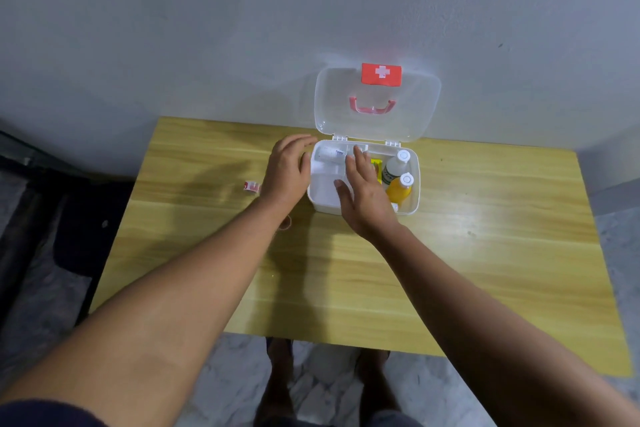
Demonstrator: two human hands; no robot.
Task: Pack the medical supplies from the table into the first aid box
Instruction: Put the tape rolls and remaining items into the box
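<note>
Nearing done: bottles (pixel 398 172) etc. in first aid box (pixel 414 198), red-white roll (pixel 251 186) left on tabletop (pixel 485 253); both hands' fingers (pixel 356 163) spread, empty.

The first aid box (pixel 414 198) is white plastic and sits on the wooden table toward its far edge, at about 1 o'clock from the table's centre. Its translucent lid (pixel 377 104) stands open and upright at 12 o'clock, hinged at the back, with a red cross label (pixel 381 73) and a pink handle (pixel 372 107). Inside, at 3 o'clock, lie a white bottle (pixel 396 166) and an orange bottle (pixel 400 188), both white-capped, with a yellow packet (pixel 375 165) beside them. A white tube (pixel 330 153) lies at 10 o'clock in the tray. A small red-and-white roll (pixel 251 186) lies on the table at 9 o'clock from the box.
</note>
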